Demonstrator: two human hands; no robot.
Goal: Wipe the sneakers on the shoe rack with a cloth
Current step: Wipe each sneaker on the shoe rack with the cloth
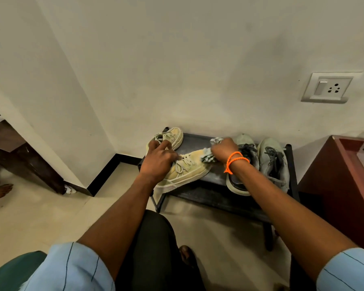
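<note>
On the black shoe rack against the wall, your left hand rests with fingers spread on the laces of the near yellow sneaker, steadying it. Your right hand grips a bunched grey cloth pressed against that sneaker's toe. Its mate sits behind; two grey sneakers stand to the right.

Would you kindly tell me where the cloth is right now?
In the head view, the cloth is bunched in the right hand, pressed against the toe of the nearer yellow sneaker on the shoe rack.
</note>
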